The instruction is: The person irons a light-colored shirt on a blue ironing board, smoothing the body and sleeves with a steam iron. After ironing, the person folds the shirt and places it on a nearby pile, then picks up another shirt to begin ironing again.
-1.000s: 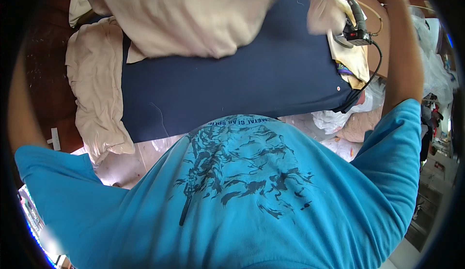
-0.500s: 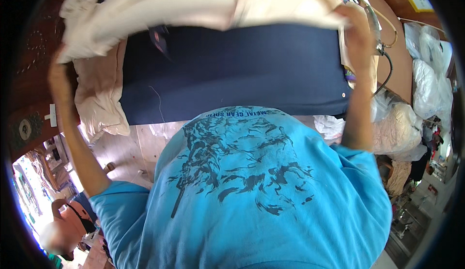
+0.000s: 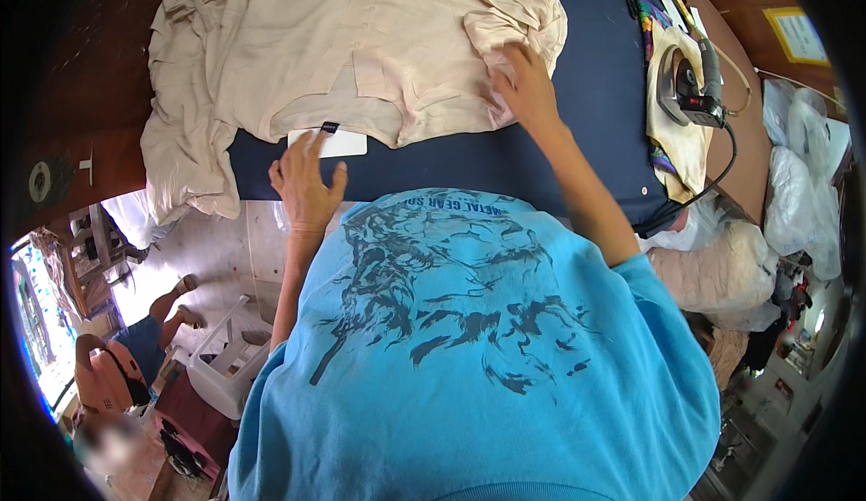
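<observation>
A beige blouse [image 3: 289,36] lies spread over the dark blue padded board, its neckline toward me and one sleeve hanging off the left edge. At the neckline are a small black label [image 3: 329,128] and a white card [image 3: 344,145]. My left hand [image 3: 309,181] is open, fingers spread, with its fingertips at the card's left part beside the label. My right hand [image 3: 530,91] rests on the bunched sleeve at the blouse's right side. Its fingers look stretched and apart, though the fingertips are partly lost against the cloth.
An iron [image 3: 677,84] with a black cord stands on a pale cloth [image 3: 663,136] at the board's right end. The blue board [image 3: 595,131] shows bare between blouse and iron. Plastic-wrapped bundles [image 3: 722,266] lie at right. Another person [image 3: 117,366] is at lower left, near a white plastic stool [image 3: 230,357].
The blouse, held up and stretched between both hands before, now lies on the board. Both hands have let go and moved inward, the left one toward me. The iron now shows fully.
</observation>
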`<state>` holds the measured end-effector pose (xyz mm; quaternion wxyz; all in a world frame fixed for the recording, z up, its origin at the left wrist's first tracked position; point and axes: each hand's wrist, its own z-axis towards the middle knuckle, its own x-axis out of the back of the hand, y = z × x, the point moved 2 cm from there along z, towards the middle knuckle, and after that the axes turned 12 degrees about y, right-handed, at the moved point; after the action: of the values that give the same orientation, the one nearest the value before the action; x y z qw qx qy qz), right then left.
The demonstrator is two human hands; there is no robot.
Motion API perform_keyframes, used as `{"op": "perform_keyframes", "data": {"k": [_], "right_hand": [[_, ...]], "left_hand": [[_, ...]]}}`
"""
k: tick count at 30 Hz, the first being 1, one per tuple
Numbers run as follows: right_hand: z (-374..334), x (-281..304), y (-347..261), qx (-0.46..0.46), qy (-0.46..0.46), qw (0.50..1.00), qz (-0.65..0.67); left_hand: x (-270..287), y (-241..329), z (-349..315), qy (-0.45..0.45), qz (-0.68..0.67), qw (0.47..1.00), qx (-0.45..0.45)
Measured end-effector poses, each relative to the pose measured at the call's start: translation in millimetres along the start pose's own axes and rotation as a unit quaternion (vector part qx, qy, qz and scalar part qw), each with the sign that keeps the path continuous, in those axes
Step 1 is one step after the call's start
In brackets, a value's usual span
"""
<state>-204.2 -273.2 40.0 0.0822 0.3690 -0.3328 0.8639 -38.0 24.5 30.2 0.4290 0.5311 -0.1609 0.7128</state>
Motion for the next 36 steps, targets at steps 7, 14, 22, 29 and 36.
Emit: {"op": "perform_keyframes", "data": {"k": [7, 14, 22, 29, 36], "right_hand": [[59, -38, 52, -0.181, -0.013, 0.983, 0.005], [37, 62, 84, -0.369, 0.222, 0.718, 0.547], [-32, 76, 124, -0.371, 0.093, 0.89, 0.247], [-2, 63, 114, -0.247, 0.02, 0.955, 0.163], [-28, 44, 138, -0.237, 0.069, 0.959, 0.135]], "left_hand": [[-3, -37, 23, -0.037, -0.018, 0.985, -0.166], [4, -62, 35, 0.017, -0.042, 0.942, -0.332], [19, -62, 95, -0.437, -0.276, 0.856, 0.007], [1, -97, 85, -0.514, -0.28, 0.802, 0.122], [8, -87, 62, -0.395, -0.355, 0.829, 0.173]]}}
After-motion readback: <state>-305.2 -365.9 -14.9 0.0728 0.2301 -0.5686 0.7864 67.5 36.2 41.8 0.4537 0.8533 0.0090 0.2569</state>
